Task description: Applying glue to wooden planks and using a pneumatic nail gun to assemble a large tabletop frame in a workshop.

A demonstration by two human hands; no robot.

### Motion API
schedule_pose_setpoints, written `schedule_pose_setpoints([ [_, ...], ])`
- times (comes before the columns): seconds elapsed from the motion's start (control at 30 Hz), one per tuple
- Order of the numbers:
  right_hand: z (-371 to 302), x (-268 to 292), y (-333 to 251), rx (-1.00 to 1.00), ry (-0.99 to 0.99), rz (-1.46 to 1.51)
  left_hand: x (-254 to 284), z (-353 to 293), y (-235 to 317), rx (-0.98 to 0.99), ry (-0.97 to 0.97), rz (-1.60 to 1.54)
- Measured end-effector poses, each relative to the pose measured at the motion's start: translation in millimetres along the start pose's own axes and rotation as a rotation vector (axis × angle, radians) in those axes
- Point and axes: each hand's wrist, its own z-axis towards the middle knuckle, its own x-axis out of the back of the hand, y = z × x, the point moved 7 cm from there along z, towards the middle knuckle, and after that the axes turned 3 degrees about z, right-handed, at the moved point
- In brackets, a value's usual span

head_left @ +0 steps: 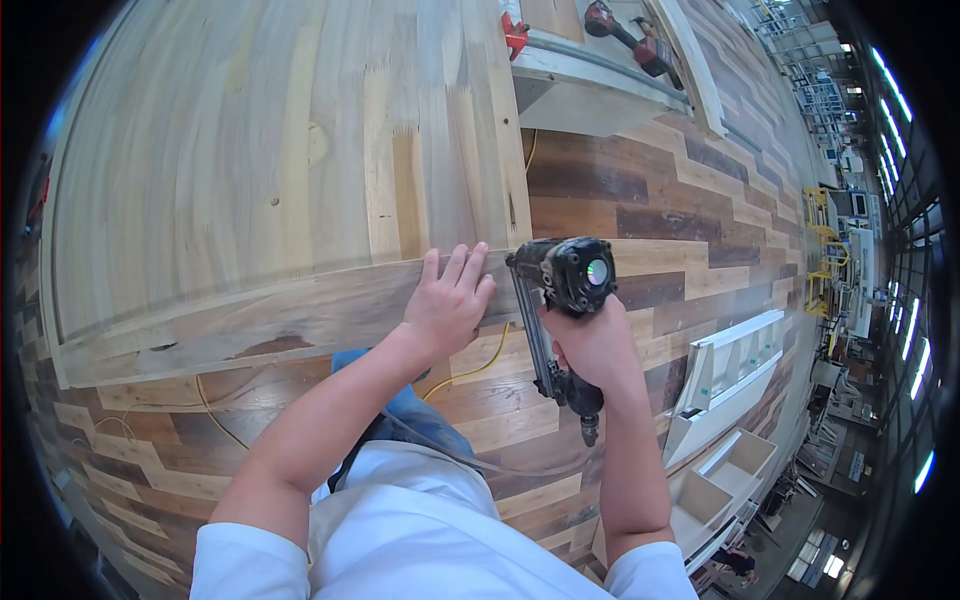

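Note:
A large pale wooden panel (230,150) fills the upper left, with a wooden edge board (330,303) along its near side. My left hand (450,300) rests on that board near its right end, palm down with the fingers stretched out over the seam. In my right hand (600,345) is a black nail gun (570,275), gripped by its handle. Its nose points left and sits at the right end of the board; whether it touches the wood I cannot tell. The slanted magazine runs down toward my body. Part of the handle is hidden by my fingers.
A yellow cord (470,373) runs beneath the board, and a hose (520,470) trails near my legs. Beyond the panel, a red cordless drill (645,45) and a red clamp (515,35) lie on a bench (600,80). White frames (730,365) and open boxes (715,490) stand right.

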Motion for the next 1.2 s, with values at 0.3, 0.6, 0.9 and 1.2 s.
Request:
schedule_pose_setpoints([
  [0.3,-11.6,13.4,16.8,-0.162,-0.003,0.210,1.9,-1.5,0.3,0.001,-0.025,-0.027],
  [0.6,-96.1,92.8,109.0,-0.196,0.332,0.526,9.1,-43.5,61.4,-0.066,0.120,-0.564],
  [0.9,-99.8,141.1,204.6,-0.040,0.252,0.638,-150.0,-26.4,99.3,1.078,0.450,-2.312],
  [1.2,-63.5,159.6,197.0,-0.086,-0.010,0.628,-140.4,-21.4,100.2,1.308,0.823,-2.067],
])
